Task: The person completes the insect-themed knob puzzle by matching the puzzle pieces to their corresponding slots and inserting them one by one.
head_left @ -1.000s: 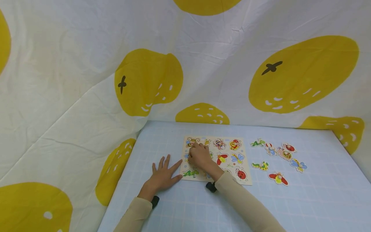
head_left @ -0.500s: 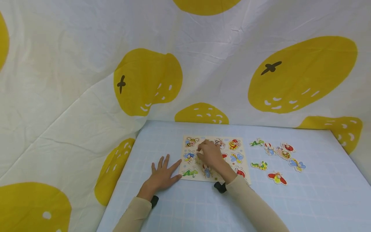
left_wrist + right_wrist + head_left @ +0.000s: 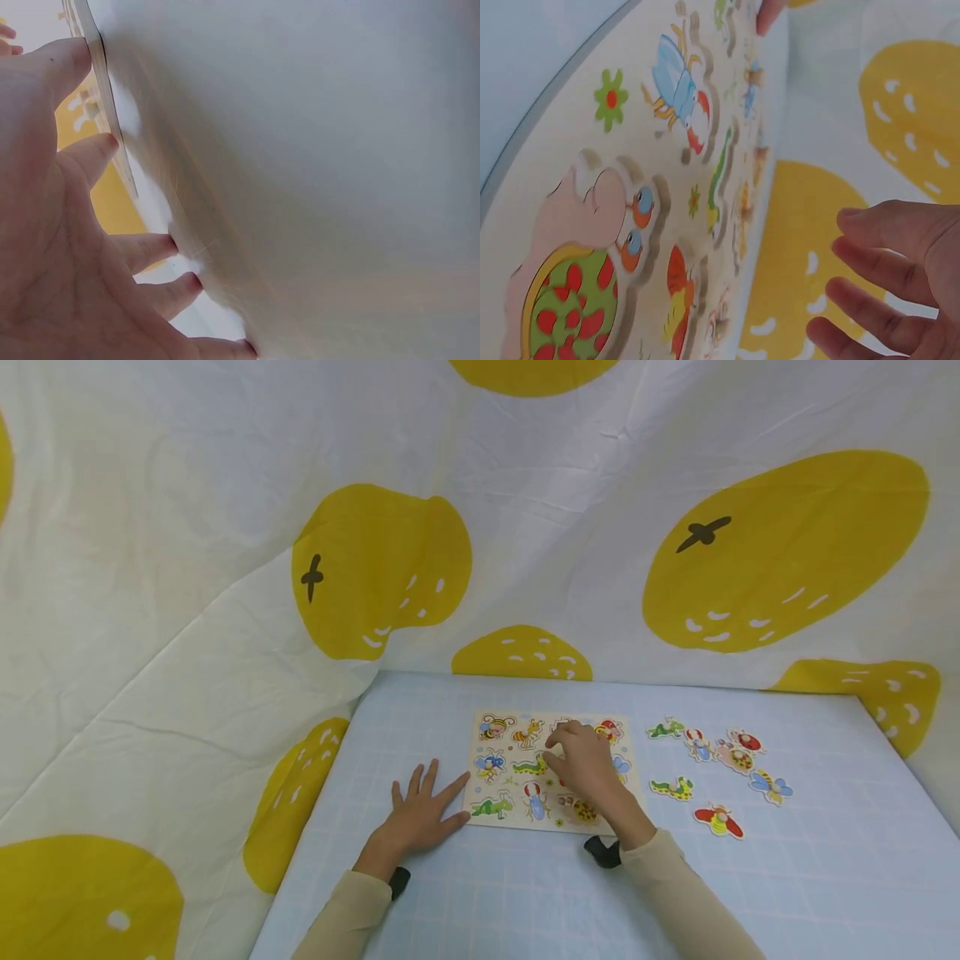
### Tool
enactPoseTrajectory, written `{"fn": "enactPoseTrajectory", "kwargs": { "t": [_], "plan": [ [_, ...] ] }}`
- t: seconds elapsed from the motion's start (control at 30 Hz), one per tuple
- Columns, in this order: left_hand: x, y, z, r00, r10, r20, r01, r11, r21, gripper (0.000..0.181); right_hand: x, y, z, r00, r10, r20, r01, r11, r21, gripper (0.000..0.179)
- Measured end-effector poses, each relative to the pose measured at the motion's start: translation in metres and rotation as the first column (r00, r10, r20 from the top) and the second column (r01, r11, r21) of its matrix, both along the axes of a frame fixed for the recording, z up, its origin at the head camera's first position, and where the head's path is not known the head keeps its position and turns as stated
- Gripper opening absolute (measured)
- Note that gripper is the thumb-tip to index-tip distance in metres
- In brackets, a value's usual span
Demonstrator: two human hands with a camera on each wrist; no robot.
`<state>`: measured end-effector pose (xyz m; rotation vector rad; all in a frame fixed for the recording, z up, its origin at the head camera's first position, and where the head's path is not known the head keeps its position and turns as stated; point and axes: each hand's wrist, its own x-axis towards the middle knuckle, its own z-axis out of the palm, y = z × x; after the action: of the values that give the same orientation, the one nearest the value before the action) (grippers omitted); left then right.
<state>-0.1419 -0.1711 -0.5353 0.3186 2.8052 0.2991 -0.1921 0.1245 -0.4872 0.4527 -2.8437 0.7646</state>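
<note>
A wooden insect puzzle board (image 3: 514, 787) lies on the table, its printed shapes including a snail (image 3: 574, 311) and a stag beetle (image 3: 676, 86). My left hand (image 3: 417, 817) rests with spread fingers at the board's left edge; in the left wrist view, the left thumb (image 3: 71, 64) and forefinger (image 3: 96, 154) are against that edge. Over the right half of the board is my right hand (image 3: 588, 762), its fingers loosely bent. No piece shows between the right fingers (image 3: 870, 274) in the right wrist view. Part of the board is hidden under this hand.
Right of the board lie loose pieces: grasshopper (image 3: 665, 727), stag beetle (image 3: 698, 746), ladybird (image 3: 747, 741), snail (image 3: 735, 759), blue-winged insect (image 3: 770, 786), caterpillar (image 3: 672, 788) and red-winged insect (image 3: 719, 821). A lemon-patterned cloth (image 3: 555, 568) hangs behind the table (image 3: 495, 893).
My right hand has moved rightward over the board from the bee at the upper left, uncovering the left and middle pictures. The left hand and the loose pieces have stayed put.
</note>
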Motion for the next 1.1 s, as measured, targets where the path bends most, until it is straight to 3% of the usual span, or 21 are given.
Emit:
{"fn": "enactPoseTrajectory", "kwargs": {
  "t": [0.47,0.9,1.1],
  "plan": [
    [-0.001,0.001,-0.001,1.000,0.001,0.001,-0.001,1.000,0.002,0.068,0.008,0.048,-0.005,0.999,-0.039,-0.001,0.039,0.998,-0.046,0.011],
    [0.001,-0.001,0.000,1.000,-0.001,0.008,0.001,1.000,0.026,0.068,0.015,0.094,-0.011,0.986,-0.115,0.118,0.128,0.986,-0.111,0.013],
    [0.001,0.000,0.001,1.000,0.003,0.003,-0.003,1.000,0.026,0.068,0.017,0.115,-0.018,0.990,-0.121,0.073,0.129,0.986,-0.107,0.012]
  ]
}}
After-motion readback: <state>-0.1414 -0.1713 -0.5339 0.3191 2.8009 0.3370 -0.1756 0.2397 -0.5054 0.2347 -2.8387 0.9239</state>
